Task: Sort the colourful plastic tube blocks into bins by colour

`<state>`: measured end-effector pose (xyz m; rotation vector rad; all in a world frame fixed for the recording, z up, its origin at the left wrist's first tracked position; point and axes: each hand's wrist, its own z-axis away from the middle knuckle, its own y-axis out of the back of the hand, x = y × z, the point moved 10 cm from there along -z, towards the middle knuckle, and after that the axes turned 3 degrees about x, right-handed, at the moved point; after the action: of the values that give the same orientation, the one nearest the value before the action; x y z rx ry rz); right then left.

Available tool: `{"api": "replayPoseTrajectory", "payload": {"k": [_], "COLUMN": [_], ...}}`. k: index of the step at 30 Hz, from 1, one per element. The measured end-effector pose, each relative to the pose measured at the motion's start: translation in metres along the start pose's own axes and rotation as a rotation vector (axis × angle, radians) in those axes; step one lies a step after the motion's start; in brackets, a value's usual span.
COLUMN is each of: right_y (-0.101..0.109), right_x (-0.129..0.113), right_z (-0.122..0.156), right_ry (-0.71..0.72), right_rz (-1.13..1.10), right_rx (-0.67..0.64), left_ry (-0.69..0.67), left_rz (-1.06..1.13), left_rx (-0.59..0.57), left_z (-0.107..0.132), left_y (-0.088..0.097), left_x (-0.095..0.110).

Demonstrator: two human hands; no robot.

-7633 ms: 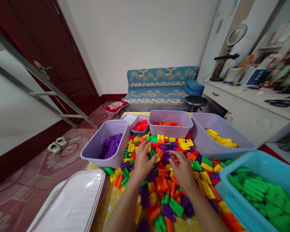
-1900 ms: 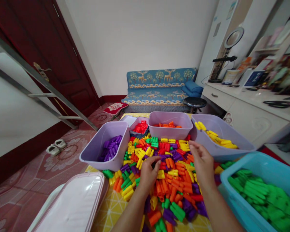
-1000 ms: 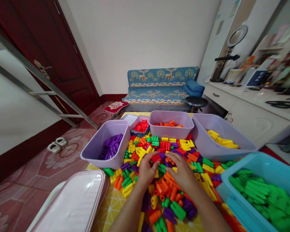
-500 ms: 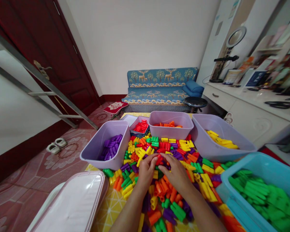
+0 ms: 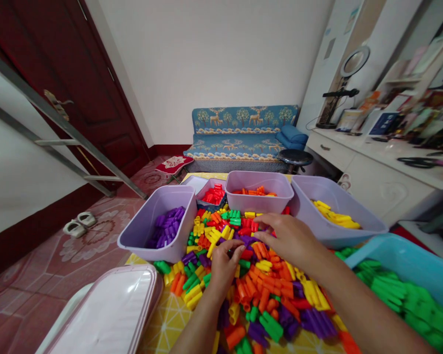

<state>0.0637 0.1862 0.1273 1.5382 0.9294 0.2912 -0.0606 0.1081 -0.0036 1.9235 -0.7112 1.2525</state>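
A heap of small plastic blocks [image 5: 258,280] in red, orange, yellow, green and purple covers the yellow cloth in front of me. My left hand [image 5: 224,263] rests on the near middle of the heap, fingers curled and pinched together over purple and red pieces. My right hand [image 5: 293,238] reaches across the far part of the heap, with fingers held together and thumb beneath them, close to red blocks just before the orange bin [image 5: 259,200]. What either hand holds is hidden.
Lilac bins ring the heap: purple blocks [image 5: 147,236] at left, a small bin of red ones [image 5: 211,195], and yellow ones [image 5: 328,231] at right. A blue bin [image 5: 398,253] of green blocks sits at near right. A pink lid [image 5: 107,314] lies at near left.
My right hand has moved from beside the left hand forward and to the right, toward the orange bin. My left hand stays on the heap, its fingers more curled.
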Motion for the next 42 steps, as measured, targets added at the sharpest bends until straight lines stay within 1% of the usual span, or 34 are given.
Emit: {"api": "replayPoseTrajectory", "payload": {"k": [1,3,5,6,8,11,14,16,19,21,24,28,30,32,38,40,42], "right_y": [0.008,0.02,0.024,0.024,0.015,-0.001,-0.021,-0.033,-0.046,-0.049,-0.049,-0.054,-0.06,-0.069,-0.1,-0.106,-0.107], "right_x": [0.001,0.017,0.039,0.055,0.088,0.123,0.144,0.153,0.16,0.162,0.16,0.152,0.151,0.153,0.16,0.158,0.154], "right_z": [-0.013,-0.042,-0.074,-0.09,-0.118,-0.147,-0.163,-0.171,-0.18,-0.184,-0.188,-0.185,-0.184,-0.184,-0.187,-0.187,-0.185], "right_ry": [0.053,0.074,0.086,0.057,-0.035,-0.1,-0.119,-0.122,-0.112,-0.097,-0.056,0.007,0.013,0.005,-0.039,-0.036,-0.026], "right_rz": [-0.009,-0.043,-0.035,-0.007,0.077,0.133,0.181,0.217,0.275,0.31,0.344,0.366,0.376,0.387,0.387,0.379,0.379], "right_rx": [0.009,0.027,0.047,0.06,0.011,-0.054,-0.136,-0.187,-0.246,-0.272,-0.293,-0.337,-0.364,-0.389,-0.472,-0.477,-0.469], "left_ry": [0.003,-0.014,-0.069,-0.1,-0.135,-0.12,-0.14,-0.218,-0.382,-0.448,-0.45,-0.409,-0.383,-0.362,-0.332,-0.321,-0.306], "left_rz": [-0.011,-0.056,-0.143,-0.193,-0.277,-0.292,-0.274,-0.294,-0.345,-0.426,-0.597,-0.751,-0.813,-0.856,-0.891,-0.893,-0.897], "left_rx": [-0.007,-0.059,-0.175,-0.232,-0.307,-0.321,-0.287,-0.221,-0.126,-0.099,-0.122,-0.229,-0.289,-0.317,-0.333,-0.339,-0.34], "left_z": [0.0,0.0,0.001,0.002,0.003,-0.004,-0.02,-0.037,-0.066,-0.085,-0.114,-0.139,-0.146,-0.151,-0.156,-0.155,-0.155], "left_y": [0.0,-0.004,-0.013,-0.018,-0.025,-0.028,-0.029,-0.027,-0.03,-0.039,-0.059,-0.085,-0.095,-0.099,-0.101,-0.1,-0.099], "left_x": [0.001,0.006,0.015,0.02,0.026,0.033,0.048,0.065,0.091,0.099,0.095,0.087,0.083,0.08,0.075,0.075,0.075]}}
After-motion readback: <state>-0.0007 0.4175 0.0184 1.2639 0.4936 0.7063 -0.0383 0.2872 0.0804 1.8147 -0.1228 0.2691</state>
